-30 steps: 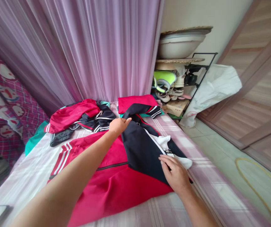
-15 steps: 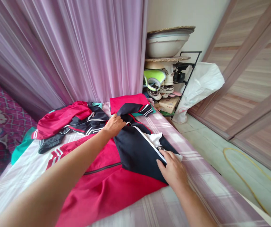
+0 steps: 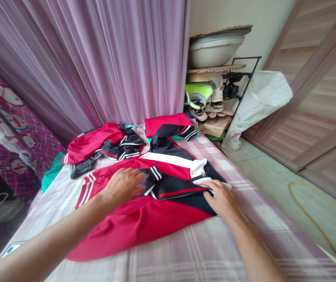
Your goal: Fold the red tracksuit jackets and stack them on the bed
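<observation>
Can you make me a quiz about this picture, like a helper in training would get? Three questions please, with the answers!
1. True or false: the right hand is touching the purple curtain.
2. Which of these is nearest to the left hand?
A. the plastic bag
B. the striped black cuff
C. the yellow cable
3. Which is higher up, the white basin or the shoes?

Key:
1. False; it is at the track jacket.
2. B
3. The white basin

Red-and-black jacket (image 3: pixel 175 186), white-striped cuff (image 3: pixel 155 174)
</observation>
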A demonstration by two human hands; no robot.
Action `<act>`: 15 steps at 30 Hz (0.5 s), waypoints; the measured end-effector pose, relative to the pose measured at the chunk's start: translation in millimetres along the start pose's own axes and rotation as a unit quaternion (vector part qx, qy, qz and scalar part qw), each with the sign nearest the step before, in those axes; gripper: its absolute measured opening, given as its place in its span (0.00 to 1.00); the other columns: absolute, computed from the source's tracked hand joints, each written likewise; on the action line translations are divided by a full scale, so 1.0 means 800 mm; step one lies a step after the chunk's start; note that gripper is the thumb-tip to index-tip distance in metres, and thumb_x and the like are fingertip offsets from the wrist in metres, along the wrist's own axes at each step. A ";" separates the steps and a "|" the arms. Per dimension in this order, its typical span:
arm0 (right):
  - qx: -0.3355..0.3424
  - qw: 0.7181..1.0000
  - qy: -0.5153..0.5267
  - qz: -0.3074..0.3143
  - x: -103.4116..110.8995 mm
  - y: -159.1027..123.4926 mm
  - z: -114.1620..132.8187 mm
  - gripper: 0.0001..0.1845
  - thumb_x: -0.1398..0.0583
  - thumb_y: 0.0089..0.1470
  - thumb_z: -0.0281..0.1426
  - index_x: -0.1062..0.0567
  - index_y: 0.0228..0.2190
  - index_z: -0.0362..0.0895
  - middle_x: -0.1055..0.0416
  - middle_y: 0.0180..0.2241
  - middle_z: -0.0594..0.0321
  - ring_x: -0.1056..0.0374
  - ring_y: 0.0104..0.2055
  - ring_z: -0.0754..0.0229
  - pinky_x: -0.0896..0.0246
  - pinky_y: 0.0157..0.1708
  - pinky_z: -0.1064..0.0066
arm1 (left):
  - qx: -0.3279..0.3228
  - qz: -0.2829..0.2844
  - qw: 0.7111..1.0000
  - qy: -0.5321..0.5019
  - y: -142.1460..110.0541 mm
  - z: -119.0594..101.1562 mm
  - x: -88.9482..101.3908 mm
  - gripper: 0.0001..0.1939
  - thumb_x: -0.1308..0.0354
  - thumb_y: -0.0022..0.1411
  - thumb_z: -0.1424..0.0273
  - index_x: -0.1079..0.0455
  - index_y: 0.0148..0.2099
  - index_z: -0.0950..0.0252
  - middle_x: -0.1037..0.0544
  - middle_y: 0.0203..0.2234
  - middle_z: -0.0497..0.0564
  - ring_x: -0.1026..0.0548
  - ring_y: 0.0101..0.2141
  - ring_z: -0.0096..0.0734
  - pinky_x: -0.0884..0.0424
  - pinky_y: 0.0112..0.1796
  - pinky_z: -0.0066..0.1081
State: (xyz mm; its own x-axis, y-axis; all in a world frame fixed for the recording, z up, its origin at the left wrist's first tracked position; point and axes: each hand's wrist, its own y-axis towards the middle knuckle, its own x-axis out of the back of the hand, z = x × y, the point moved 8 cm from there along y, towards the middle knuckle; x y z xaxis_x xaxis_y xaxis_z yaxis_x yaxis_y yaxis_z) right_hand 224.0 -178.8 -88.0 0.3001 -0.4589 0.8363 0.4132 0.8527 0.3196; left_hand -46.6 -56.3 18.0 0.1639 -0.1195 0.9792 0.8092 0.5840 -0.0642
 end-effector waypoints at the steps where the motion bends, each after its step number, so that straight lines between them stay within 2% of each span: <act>1: 0.005 1.000 0.004 0.007 0.000 0.000 0.001 0.16 0.43 0.51 0.28 0.20 0.40 0.49 0.24 0.45 0.60 0.27 0.46 0.54 0.33 0.46 0.64 | -0.001 -0.003 1.000 -0.009 0.011 -0.011 0.001 0.17 0.43 0.65 0.58 0.27 0.52 0.61 0.20 0.44 0.56 0.22 0.44 0.44 0.30 0.42 0.37; 4: 0.011 0.999 0.028 0.023 0.000 0.002 0.002 0.15 0.43 0.51 0.29 0.19 0.38 0.49 0.23 0.44 0.60 0.27 0.46 0.53 0.33 0.46 0.63 | 0.053 0.060 0.997 -0.010 0.040 -0.027 -0.017 0.22 0.40 0.60 0.57 0.28 0.52 0.64 0.21 0.45 0.60 0.22 0.45 0.48 0.28 0.42 0.38; 7: 0.009 0.996 0.082 0.038 0.000 0.005 -0.005 0.15 0.43 0.51 0.30 0.19 0.37 0.50 0.22 0.44 0.61 0.27 0.47 0.53 0.33 0.46 0.63 | 0.122 0.105 0.987 -0.005 0.057 -0.004 -0.027 0.17 0.42 0.61 0.65 0.27 0.51 0.66 0.19 0.42 0.61 0.21 0.43 0.48 0.28 0.41 0.39; 9: 0.001 0.991 0.124 0.043 0.000 0.008 -0.011 0.14 0.44 0.52 0.32 0.19 0.36 0.51 0.21 0.43 0.61 0.26 0.46 0.54 0.32 0.46 0.64 | 0.155 0.082 0.984 -0.024 0.062 0.033 -0.013 0.16 0.46 0.62 0.68 0.28 0.51 0.65 0.19 0.42 0.59 0.21 0.44 0.46 0.28 0.42 0.38; 10: -0.009 0.989 0.141 0.042 0.001 0.009 -0.016 0.14 0.44 0.52 0.32 0.19 0.35 0.51 0.21 0.42 0.62 0.26 0.46 0.54 0.32 0.46 0.64 | 0.182 0.053 0.980 -0.062 0.062 0.058 -0.001 0.15 0.45 0.61 0.67 0.27 0.49 0.63 0.19 0.41 0.57 0.21 0.43 0.44 0.29 0.42 0.36; 11: -0.021 0.987 0.153 0.039 0.001 0.011 -0.020 0.13 0.44 0.53 0.33 0.19 0.34 0.51 0.20 0.41 0.62 0.26 0.45 0.54 0.32 0.46 0.64 | 0.232 0.009 0.965 -0.126 0.058 0.089 0.013 0.15 0.44 0.59 0.66 0.27 0.48 0.63 0.18 0.39 0.54 0.21 0.42 0.42 0.29 0.41 0.35; 12: -0.033 0.986 0.159 0.035 0.001 0.012 -0.024 0.13 0.44 0.53 0.34 0.19 0.34 0.51 0.20 0.41 0.61 0.25 0.44 0.54 0.32 0.46 0.64 | 0.282 -0.045 0.938 -0.197 0.052 0.120 0.026 0.15 0.43 0.58 0.66 0.27 0.46 0.65 0.18 0.35 0.53 0.21 0.39 0.40 0.29 0.40 0.33; 14: -0.048 0.986 0.155 0.031 0.002 0.013 -0.028 0.13 0.43 0.52 0.35 0.18 0.34 0.51 0.20 0.39 0.61 0.25 0.43 0.53 0.32 0.45 0.63 | 0.321 -0.074 0.914 -0.237 0.042 0.162 0.038 0.17 0.53 0.64 0.65 0.28 0.47 0.70 0.19 0.32 0.55 0.22 0.32 0.34 0.30 0.34 0.31; 15: -0.048 0.987 0.150 0.030 0.003 0.013 -0.028 0.13 0.43 0.52 0.35 0.19 0.35 0.50 0.20 0.39 0.60 0.25 0.42 0.53 0.32 0.44 0.63 | 0.352 -0.108 0.890 -0.271 0.033 0.181 0.041 0.19 0.55 0.66 0.64 0.29 0.46 0.70 0.19 0.32 0.55 0.22 0.31 0.33 0.30 0.32 0.30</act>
State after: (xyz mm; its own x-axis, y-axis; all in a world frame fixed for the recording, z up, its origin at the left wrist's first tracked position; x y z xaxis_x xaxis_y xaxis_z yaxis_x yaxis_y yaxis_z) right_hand 248.2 -176.5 -92.8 0.5609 -0.4742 0.6787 0.4624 0.8594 0.2182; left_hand -101.4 71.0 76.6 -0.4024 0.0033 0.9155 0.2044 0.9751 0.0863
